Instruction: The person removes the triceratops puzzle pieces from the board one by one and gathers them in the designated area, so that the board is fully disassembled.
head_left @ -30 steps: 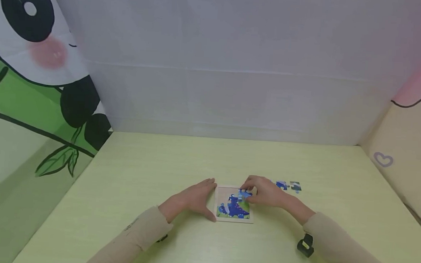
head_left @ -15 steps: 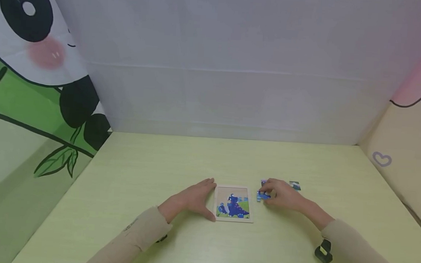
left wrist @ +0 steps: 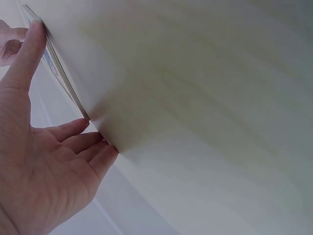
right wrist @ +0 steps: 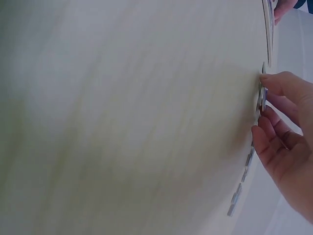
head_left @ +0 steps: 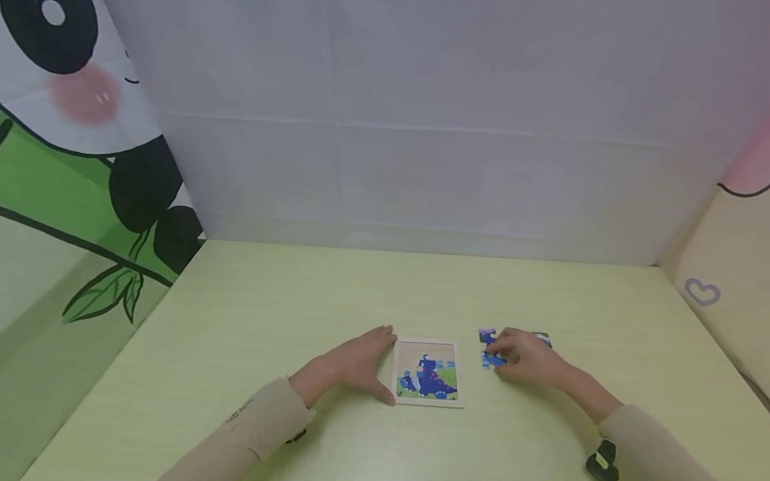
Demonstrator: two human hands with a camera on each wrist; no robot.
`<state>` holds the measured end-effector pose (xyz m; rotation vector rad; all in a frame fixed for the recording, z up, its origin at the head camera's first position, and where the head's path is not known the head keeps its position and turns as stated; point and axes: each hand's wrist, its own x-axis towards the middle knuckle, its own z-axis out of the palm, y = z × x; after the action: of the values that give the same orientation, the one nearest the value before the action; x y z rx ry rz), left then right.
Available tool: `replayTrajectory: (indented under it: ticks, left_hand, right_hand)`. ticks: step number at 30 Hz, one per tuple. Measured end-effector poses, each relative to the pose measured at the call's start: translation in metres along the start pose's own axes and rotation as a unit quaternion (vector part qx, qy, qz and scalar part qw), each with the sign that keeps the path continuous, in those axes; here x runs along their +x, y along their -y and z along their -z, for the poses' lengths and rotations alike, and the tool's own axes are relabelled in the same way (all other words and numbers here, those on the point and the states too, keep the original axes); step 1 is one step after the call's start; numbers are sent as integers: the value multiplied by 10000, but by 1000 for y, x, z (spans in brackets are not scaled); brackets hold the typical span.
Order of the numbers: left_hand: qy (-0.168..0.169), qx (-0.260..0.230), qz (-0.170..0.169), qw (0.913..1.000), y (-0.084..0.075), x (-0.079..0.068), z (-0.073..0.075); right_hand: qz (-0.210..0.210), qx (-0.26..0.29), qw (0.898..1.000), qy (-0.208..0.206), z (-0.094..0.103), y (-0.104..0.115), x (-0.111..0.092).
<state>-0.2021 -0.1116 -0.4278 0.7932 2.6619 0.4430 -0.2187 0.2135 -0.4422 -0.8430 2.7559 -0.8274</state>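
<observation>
A square wooden jigsaw tray (head_left: 428, 402) lies on the table, partly filled with a blue dinosaur picture; bare backing shows along its top and upper left. My left hand (head_left: 354, 360) is spread at the tray's left side, thumb by the near corner and fingers by the far one. In the left wrist view its thumb (left wrist: 30, 54) lies along the tray's edge. Right of the tray, my right hand (head_left: 528, 358) pinches a blue jigsaw piece (head_left: 493, 360) between thumb and fingers, low at the table. The right wrist view shows the piece (right wrist: 263, 99) nearly edge-on.
Another jigsaw piece (head_left: 487, 335) lies just behind the held one. A further piece (head_left: 541, 338) shows past the right hand, which may cover others. Pale table (head_left: 329, 288) surrounds the tray, with a grey-white cloth wall (head_left: 428, 177) behind it.
My right hand has carried the jigsaw piece from the tray's upper right area rightward to the table beside the loose pieces. My left hand has stayed at the tray.
</observation>
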Motion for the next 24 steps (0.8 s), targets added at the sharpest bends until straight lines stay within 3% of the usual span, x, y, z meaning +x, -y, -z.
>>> replayTrajectory:
  ticks: [24]
  left_hand:
    - [89, 71, 73, 9999, -3, 0, 3]
  right_hand:
    - [-137, 42, 9998, 160, 5, 4, 0]
